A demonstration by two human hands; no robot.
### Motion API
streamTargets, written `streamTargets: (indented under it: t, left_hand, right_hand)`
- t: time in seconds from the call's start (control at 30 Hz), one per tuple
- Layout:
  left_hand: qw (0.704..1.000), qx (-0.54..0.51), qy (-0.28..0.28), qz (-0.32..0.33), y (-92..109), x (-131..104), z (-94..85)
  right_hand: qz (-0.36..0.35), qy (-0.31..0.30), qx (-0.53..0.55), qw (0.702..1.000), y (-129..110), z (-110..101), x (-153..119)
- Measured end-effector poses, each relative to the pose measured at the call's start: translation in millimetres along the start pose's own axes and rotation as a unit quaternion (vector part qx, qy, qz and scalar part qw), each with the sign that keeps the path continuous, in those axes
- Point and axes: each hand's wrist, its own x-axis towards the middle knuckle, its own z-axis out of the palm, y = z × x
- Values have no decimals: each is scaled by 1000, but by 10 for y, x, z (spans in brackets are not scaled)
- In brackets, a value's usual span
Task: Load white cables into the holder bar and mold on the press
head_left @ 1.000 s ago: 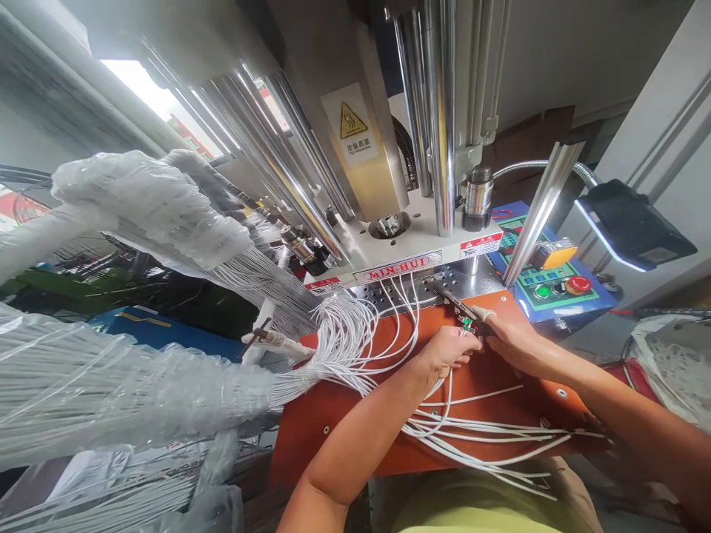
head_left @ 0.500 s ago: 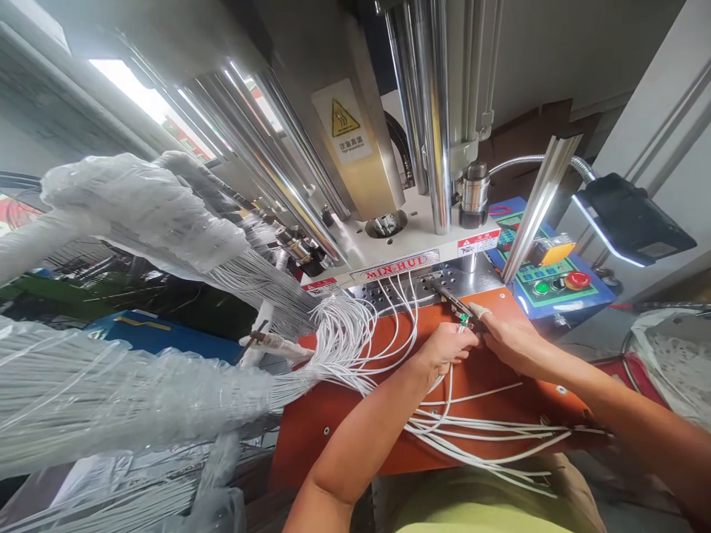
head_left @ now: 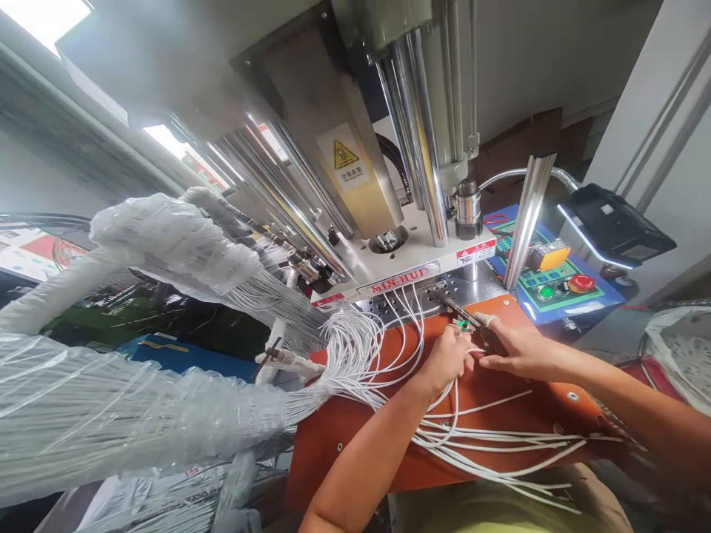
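My left hand [head_left: 449, 358] is closed round white cable ends just in front of the press. Small green pieces [head_left: 462, 325] show at the tips of these cables, above my left fingers. Beside them, my right hand [head_left: 514, 346] has its thumb and fingers apart near a dark metal bar [head_left: 458, 309] that slants out from the press; the covered fingertip lies against or close to the bar. White cables [head_left: 500, 438] run over the red-brown work surface [head_left: 389, 474], and a looped bunch [head_left: 349, 344] lies left of my hands.
A press marked MIN-HUI [head_left: 398, 281] stands ahead. At right are a blue control box [head_left: 597, 296], a metal post [head_left: 530, 222] and a black lamp [head_left: 616, 226]. Plastic-wrapped cable bundles [head_left: 167, 422] fill the left.
The view has shifted, so the press sits a little lower. My right thumb and fingers have spread apart, while my left hand still grips the cables beside the bar.
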Motion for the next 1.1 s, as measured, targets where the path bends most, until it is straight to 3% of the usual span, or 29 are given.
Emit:
streamTargets:
  t: [0.17,0.33,0.43,0.57,0.7,0.87,1.1]
  left_hand:
    - [991,-19,101,81,-35,5,-52]
    - [982,-136,107,72,123,33,-41]
    - [975,-151,134,92,181,68,-27]
    - [975,-78,144,151,177,87,-41]
    - [977,21,138,163,144,57,-84]
    - [949,153,164,223,99,-15,-124]
    - [936,230,94,250,-14,-117,-97]
  right_hand:
    - [-3,32,15,999,39,93,28]
    - [-7,44,23,999,96,116,46]
    - [-5,52,22,998,86,102,37]
    - [-14,51,29,998,85,111,35]
    - [-18,58,42,997,128,148,46]
    - [-15,51,50,997,160,160,67]
    - [-30,38,80,996,119,70,63]
